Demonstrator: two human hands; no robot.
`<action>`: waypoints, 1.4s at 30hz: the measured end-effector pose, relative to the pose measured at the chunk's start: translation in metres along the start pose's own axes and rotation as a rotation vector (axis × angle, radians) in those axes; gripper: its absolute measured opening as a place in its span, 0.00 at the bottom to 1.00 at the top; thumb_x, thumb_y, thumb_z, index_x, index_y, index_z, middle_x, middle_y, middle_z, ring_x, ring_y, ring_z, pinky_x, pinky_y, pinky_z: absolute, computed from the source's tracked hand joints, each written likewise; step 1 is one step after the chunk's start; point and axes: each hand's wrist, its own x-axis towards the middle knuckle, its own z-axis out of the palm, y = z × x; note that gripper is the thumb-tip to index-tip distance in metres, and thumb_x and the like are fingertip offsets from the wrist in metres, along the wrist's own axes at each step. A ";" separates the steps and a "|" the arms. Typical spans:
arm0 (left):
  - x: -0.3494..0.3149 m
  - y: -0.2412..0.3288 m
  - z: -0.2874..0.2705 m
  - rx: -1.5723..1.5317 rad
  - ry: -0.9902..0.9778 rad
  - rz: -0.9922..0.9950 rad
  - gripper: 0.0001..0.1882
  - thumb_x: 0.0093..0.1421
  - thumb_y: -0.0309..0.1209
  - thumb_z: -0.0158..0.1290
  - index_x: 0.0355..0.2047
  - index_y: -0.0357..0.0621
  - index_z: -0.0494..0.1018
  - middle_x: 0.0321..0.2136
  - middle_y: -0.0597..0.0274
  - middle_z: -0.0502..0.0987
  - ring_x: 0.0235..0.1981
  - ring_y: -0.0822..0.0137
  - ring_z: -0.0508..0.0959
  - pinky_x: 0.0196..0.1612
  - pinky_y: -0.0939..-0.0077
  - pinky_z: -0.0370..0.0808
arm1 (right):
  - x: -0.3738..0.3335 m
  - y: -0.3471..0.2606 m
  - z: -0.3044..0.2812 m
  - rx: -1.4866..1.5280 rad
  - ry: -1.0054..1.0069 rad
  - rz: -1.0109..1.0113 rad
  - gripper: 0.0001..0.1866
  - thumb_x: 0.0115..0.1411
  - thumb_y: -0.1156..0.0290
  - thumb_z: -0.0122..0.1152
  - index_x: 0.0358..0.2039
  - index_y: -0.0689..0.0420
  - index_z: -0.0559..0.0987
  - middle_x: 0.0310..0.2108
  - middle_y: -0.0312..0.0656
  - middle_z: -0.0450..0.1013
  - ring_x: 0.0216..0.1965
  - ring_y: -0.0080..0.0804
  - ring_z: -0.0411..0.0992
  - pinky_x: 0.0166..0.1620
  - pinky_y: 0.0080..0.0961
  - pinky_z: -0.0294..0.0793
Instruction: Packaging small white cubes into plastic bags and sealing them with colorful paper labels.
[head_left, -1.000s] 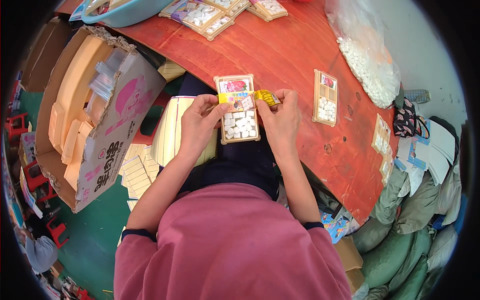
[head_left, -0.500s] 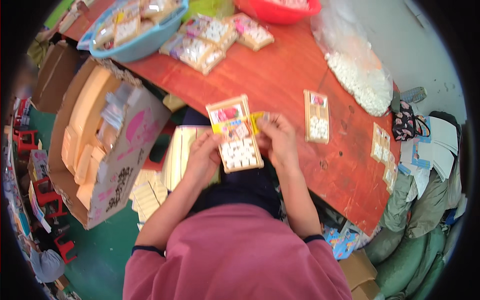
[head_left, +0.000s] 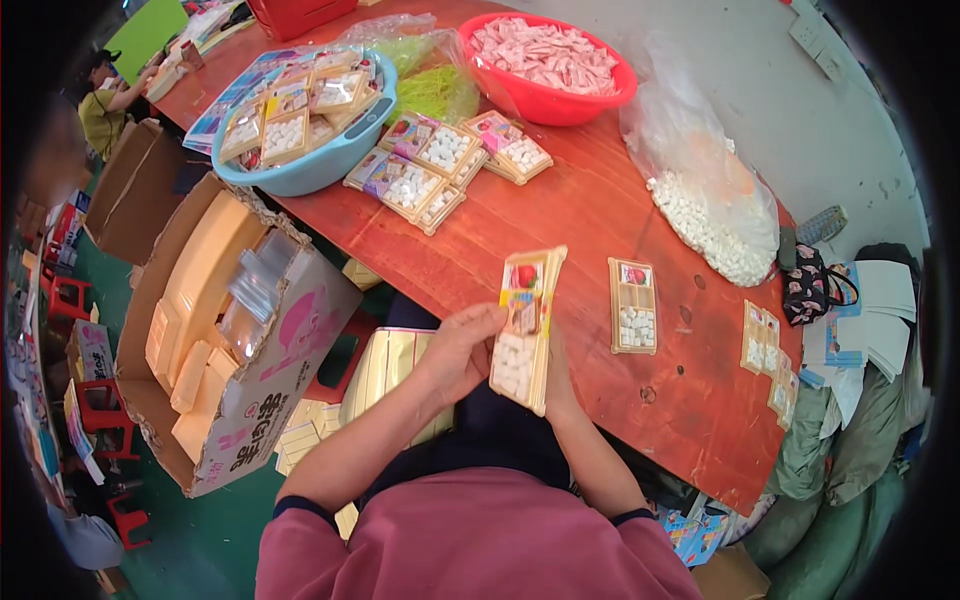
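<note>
A beige compartment tray [head_left: 514,365] of small white pieces, with a red picture card and a yellow printed band across its middle, is held up over my lap. It is tilted, with its right side wall turned toward me. My left hand [head_left: 465,345] grips its left edge, thumb and fingers closed there. My right hand [head_left: 560,385] is against the right side and back; the tray hides most of its fingers. To the right on the table lies a similar tray [head_left: 634,325], with white pieces in its near part, bare compartments in the middle and a card at the far end.
Filled trays heap in a blue basin [head_left: 300,180]; more packs [head_left: 415,185] lie beside it. Behind are a red basin [head_left: 540,108] of pink sachets and a bag of white pieces [head_left: 735,250]. Further trays [head_left: 762,340] lie at the right edge. An open carton [head_left: 285,365] stands left.
The view has shifted, showing more of the table's far side. The tray has turned to show its side wall. My right hand has gone from the yellow band's end to behind the tray.
</note>
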 end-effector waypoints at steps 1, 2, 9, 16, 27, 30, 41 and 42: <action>0.005 0.003 0.002 0.031 0.019 0.012 0.10 0.60 0.32 0.52 0.37 0.38 0.72 0.33 0.61 0.77 0.34 0.70 0.78 0.40 0.74 0.75 | 0.006 0.013 -0.007 0.099 -0.025 0.101 0.13 0.63 0.60 0.49 0.40 0.57 0.68 0.27 0.40 0.73 0.29 0.23 0.73 0.31 0.22 0.71; 0.012 0.011 0.006 0.051 0.009 0.088 0.10 0.59 0.31 0.51 0.37 0.37 0.71 0.34 0.59 0.77 0.35 0.68 0.78 0.41 0.72 0.75 | 0.015 0.043 -0.019 -0.436 -0.041 -0.256 0.15 0.62 0.60 0.51 0.40 0.58 0.67 0.28 0.40 0.73 0.29 0.24 0.73 0.31 0.22 0.71; 0.081 0.133 -0.003 0.257 0.183 0.557 0.11 0.61 0.29 0.49 0.41 0.35 0.72 0.36 0.59 0.77 0.36 0.69 0.77 0.42 0.76 0.74 | -0.030 -0.004 0.026 -0.172 -0.162 0.090 0.08 0.64 0.66 0.50 0.36 0.57 0.68 0.20 0.34 0.68 0.17 0.17 0.67 0.20 0.11 0.65; -0.013 0.086 -0.028 1.753 0.317 0.569 0.15 0.56 0.34 0.56 0.40 0.38 0.74 0.36 0.53 0.78 0.33 0.71 0.78 0.32 0.76 0.73 | -0.050 0.036 0.038 -0.721 -0.302 -0.393 0.10 0.54 0.73 0.59 0.36 0.61 0.75 0.37 0.47 0.73 0.37 0.45 0.72 0.39 0.31 0.73; -0.052 0.070 -0.105 1.889 0.080 0.214 0.12 0.54 0.30 0.54 0.35 0.36 0.67 0.27 0.52 0.72 0.29 0.55 0.73 0.34 0.65 0.70 | -0.045 0.073 0.048 -0.778 -0.504 -0.641 0.07 0.52 0.74 0.59 0.32 0.60 0.77 0.43 0.44 0.72 0.43 0.42 0.70 0.44 0.32 0.70; -0.069 0.093 -0.105 1.586 0.095 0.000 0.09 0.56 0.29 0.52 0.34 0.38 0.67 0.21 0.65 0.68 0.25 0.74 0.68 0.29 0.77 0.65 | -0.047 0.070 0.048 -0.654 -0.336 -0.509 0.06 0.53 0.74 0.59 0.31 0.62 0.76 0.42 0.46 0.72 0.42 0.44 0.72 0.44 0.33 0.71; -0.058 0.082 -0.099 1.853 0.260 0.010 0.16 0.52 0.38 0.49 0.35 0.39 0.74 0.28 0.42 0.76 0.33 0.45 0.76 0.39 0.56 0.72 | -0.019 0.071 0.082 -0.950 -0.228 -0.695 0.10 0.51 0.75 0.59 0.36 0.61 0.77 0.44 0.44 0.70 0.44 0.43 0.69 0.43 0.32 0.71; -0.053 0.081 -0.099 1.838 0.297 0.009 0.14 0.52 0.37 0.48 0.33 0.39 0.75 0.28 0.43 0.76 0.33 0.45 0.76 0.38 0.57 0.72 | -0.018 0.070 0.083 -0.948 -0.230 -0.696 0.10 0.51 0.75 0.59 0.36 0.61 0.77 0.44 0.44 0.70 0.44 0.43 0.69 0.43 0.32 0.71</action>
